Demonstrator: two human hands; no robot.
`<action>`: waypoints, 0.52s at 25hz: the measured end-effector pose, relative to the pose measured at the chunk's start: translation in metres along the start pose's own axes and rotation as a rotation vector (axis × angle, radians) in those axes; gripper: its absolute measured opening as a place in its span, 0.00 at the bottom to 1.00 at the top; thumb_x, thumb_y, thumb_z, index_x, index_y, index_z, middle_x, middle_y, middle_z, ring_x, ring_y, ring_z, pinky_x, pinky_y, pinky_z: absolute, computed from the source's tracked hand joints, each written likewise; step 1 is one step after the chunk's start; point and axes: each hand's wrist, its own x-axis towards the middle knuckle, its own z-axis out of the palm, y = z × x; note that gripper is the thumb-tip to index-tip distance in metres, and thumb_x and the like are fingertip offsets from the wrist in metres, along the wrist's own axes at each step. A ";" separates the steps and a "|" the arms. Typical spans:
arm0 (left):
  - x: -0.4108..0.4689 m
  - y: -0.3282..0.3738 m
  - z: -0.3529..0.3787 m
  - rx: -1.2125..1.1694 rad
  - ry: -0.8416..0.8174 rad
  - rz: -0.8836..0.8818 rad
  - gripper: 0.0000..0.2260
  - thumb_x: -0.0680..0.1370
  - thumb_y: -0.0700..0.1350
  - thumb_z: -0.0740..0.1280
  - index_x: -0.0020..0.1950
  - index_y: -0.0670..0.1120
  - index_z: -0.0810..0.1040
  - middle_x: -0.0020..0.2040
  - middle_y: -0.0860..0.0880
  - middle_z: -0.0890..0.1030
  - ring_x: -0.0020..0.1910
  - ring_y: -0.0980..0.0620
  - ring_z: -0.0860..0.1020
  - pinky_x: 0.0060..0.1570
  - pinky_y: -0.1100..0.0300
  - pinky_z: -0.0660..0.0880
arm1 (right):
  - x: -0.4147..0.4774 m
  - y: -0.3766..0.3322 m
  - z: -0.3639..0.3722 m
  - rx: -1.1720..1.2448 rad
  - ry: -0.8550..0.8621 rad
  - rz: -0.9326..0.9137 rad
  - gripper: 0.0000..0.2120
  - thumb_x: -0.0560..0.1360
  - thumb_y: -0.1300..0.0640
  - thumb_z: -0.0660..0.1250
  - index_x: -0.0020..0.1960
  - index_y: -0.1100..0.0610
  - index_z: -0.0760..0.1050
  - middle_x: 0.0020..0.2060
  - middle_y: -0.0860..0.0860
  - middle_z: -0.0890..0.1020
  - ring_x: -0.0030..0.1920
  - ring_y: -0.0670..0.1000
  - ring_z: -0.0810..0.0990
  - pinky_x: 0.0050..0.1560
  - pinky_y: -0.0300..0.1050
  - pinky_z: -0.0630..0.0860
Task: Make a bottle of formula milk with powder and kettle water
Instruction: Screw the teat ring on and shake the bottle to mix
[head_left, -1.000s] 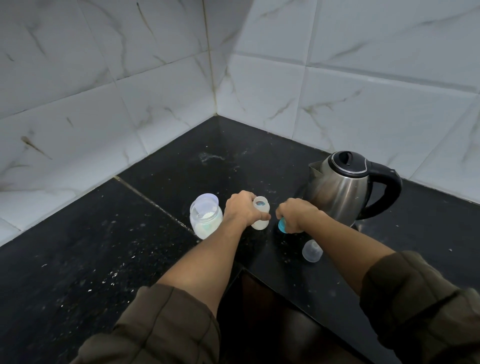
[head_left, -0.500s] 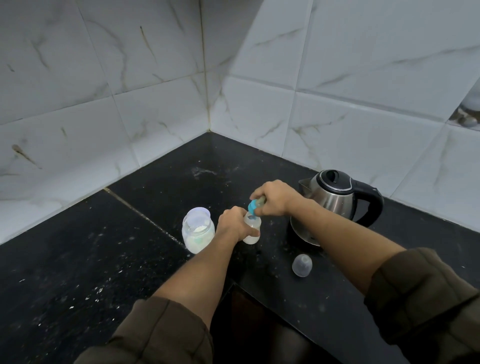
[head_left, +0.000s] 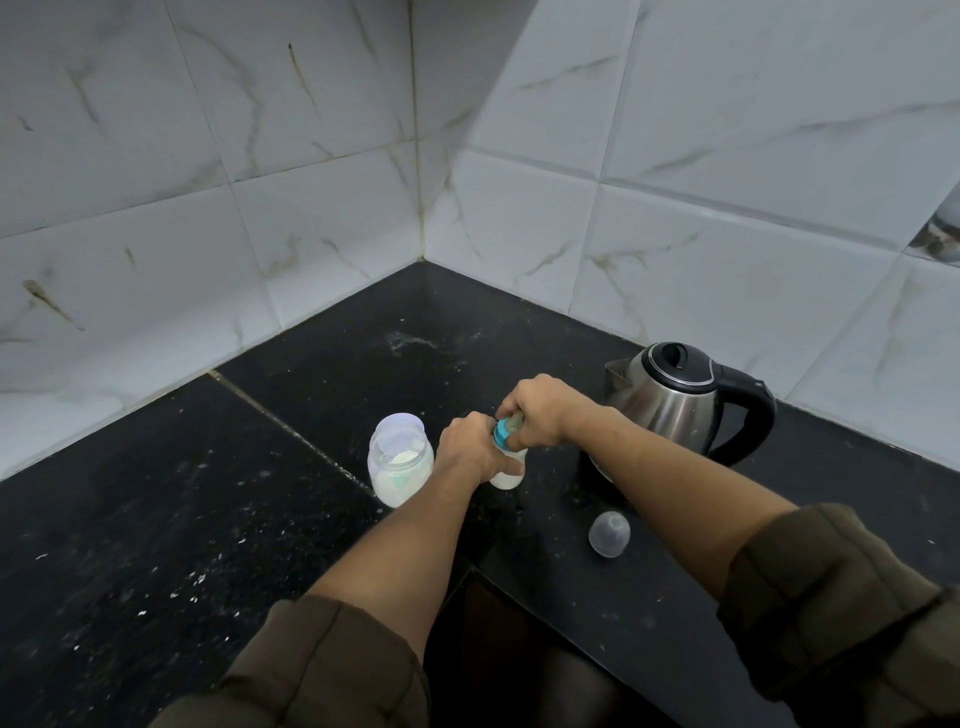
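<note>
**Bottle held at body and neck, standing on the counter**

The feeding bottle (head_left: 508, 477) stands upright on the black counter (head_left: 156, 519), holding a white liquid in its lower part. The left hand (head_left: 467, 449) is wrapped round the bottle's body from the left, with the fingers curled and the thumb across the near side. Only the base and a strip of the right wall show below the hand.

The right hand (head_left: 540, 410) comes in from above and the right. Its fingers are closed over the teat top and its blue collar (head_left: 501, 432), which sits at the bottle's neck. Whether the collar is fully seated cannot be told. The two hands touch at the neck.

An open powder jar (head_left: 400, 462) stands just beside the left hand, on its left, with white powder inside. The steel kettle (head_left: 670, 405) sits on its base behind the right forearm, lid closed and handle to the right. A clear dome cap (head_left: 609, 534) lies on the counter near the right forearm, apart from the bottle.
</note>
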 end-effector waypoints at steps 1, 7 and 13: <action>0.000 0.000 0.000 -0.001 0.001 0.000 0.25 0.67 0.54 0.83 0.61 0.48 0.83 0.53 0.49 0.85 0.52 0.48 0.83 0.56 0.52 0.80 | 0.001 -0.001 0.000 0.002 0.005 0.006 0.18 0.75 0.50 0.76 0.64 0.51 0.84 0.57 0.48 0.85 0.51 0.49 0.82 0.48 0.40 0.76; -0.003 -0.001 -0.002 0.001 0.012 0.011 0.24 0.67 0.54 0.82 0.60 0.48 0.83 0.53 0.49 0.86 0.52 0.48 0.83 0.54 0.53 0.79 | 0.006 -0.003 0.002 0.016 0.002 0.037 0.17 0.75 0.51 0.77 0.63 0.52 0.84 0.57 0.49 0.86 0.51 0.50 0.83 0.48 0.40 0.77; -0.004 0.000 -0.002 0.010 0.012 0.017 0.24 0.67 0.53 0.82 0.60 0.48 0.83 0.53 0.49 0.86 0.52 0.49 0.83 0.54 0.53 0.79 | 0.006 -0.003 0.000 -0.055 0.004 0.004 0.18 0.75 0.49 0.76 0.63 0.53 0.84 0.55 0.50 0.86 0.50 0.50 0.83 0.47 0.42 0.78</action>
